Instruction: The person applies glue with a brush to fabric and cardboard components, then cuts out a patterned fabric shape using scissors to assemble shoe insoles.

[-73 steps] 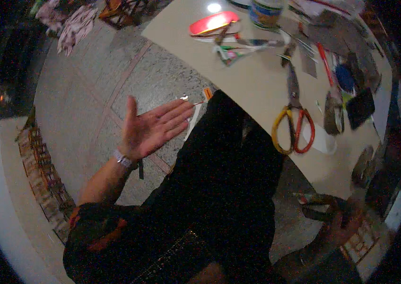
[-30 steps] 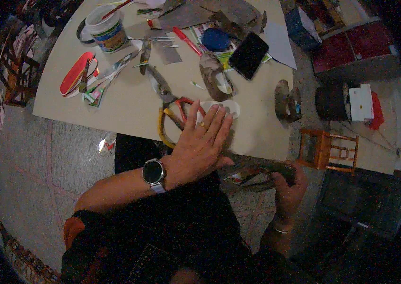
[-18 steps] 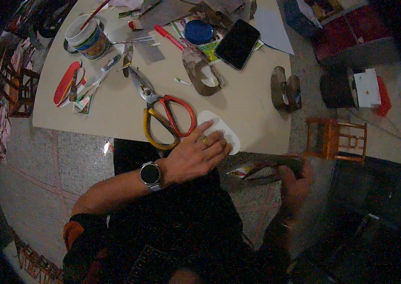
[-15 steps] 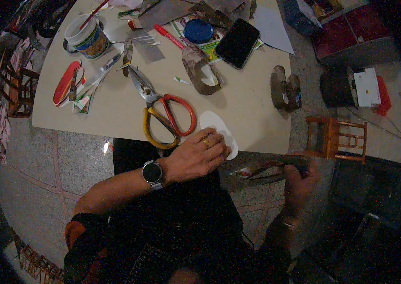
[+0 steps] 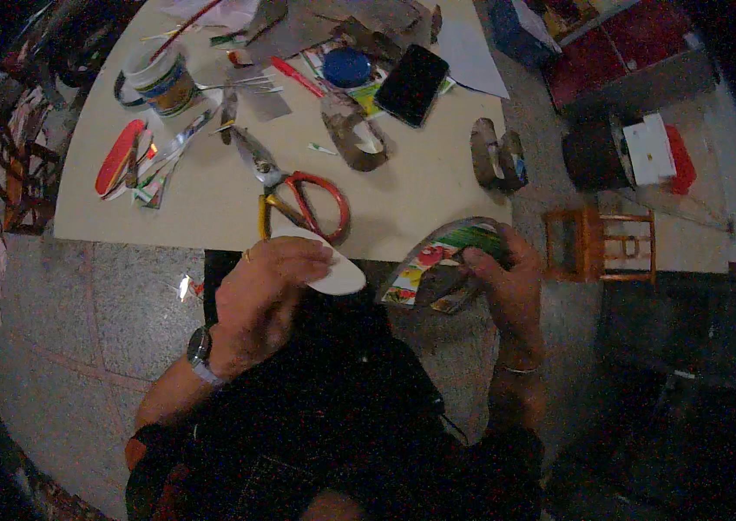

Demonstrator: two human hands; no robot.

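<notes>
My left hand [image 5: 266,276] is closed on a white insole-shaped piece [image 5: 340,277], held at the table's near edge. Its rounded end sticks out to the right past my fingers. In my right hand [image 5: 514,282] is a curved, brownish shoe-upper piece [image 5: 427,271], thumb on its inner side, where a colourful printed lining shows. The two pieces are apart. Just beyond my left hand lie large scissors [image 5: 320,201] with one red and one yellow handle; the white piece partly covers the yellow one. More curved brownish pieces rest on the table, one in the middle [image 5: 370,156] and one at the right [image 5: 500,165].
Across the table [image 5: 437,187] stand a tub [image 5: 164,85] with a stick in it, a blue lid [image 5: 346,67], a black phone [image 5: 413,85], a red pen [image 5: 297,76] and scraps. A red sole-shaped piece [image 5: 121,158] lies left. A wooden chair [image 5: 572,245] stands at the right.
My left hand has lifted the white piece from the table and drawn it left. My right hand has brought the upper piece up and inward, so its printed inside shows.
</notes>
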